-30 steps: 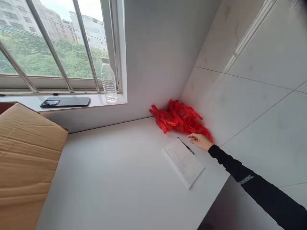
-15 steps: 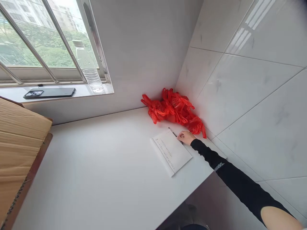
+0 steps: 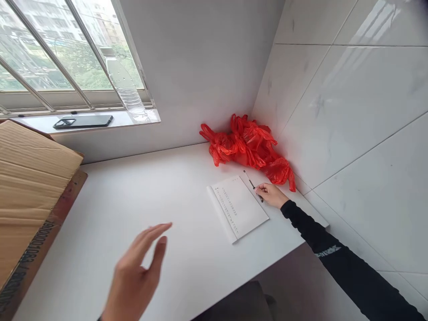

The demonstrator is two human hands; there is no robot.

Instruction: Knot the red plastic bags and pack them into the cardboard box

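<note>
Along the right edge of a white notebook (image 3: 239,207) with lines of writing near its left side, my right hand (image 3: 271,195) is closed on a slim black-and-white pen (image 3: 251,183). Thumb and fingers pinch it near its lower end, and part of the pen is covered by them. At the lower left, my left hand (image 3: 137,272) hangs above the white table (image 3: 150,191), thumb and fingers apart, holding nothing. The notebook lies between the two hands, and neither grips it.
Crumpled red plastic bags (image 3: 249,147) lie in the back corner against the tiled wall (image 3: 361,111). A cardboard box (image 3: 36,178) stands at the left. On the windowsill are a phone (image 3: 83,121) and a clear water bottle (image 3: 125,84).
My left hand has come into view at the lower left. My right hand has moved the pen slightly rightward, away from the notebook's edge. The view has shifted a little.
</note>
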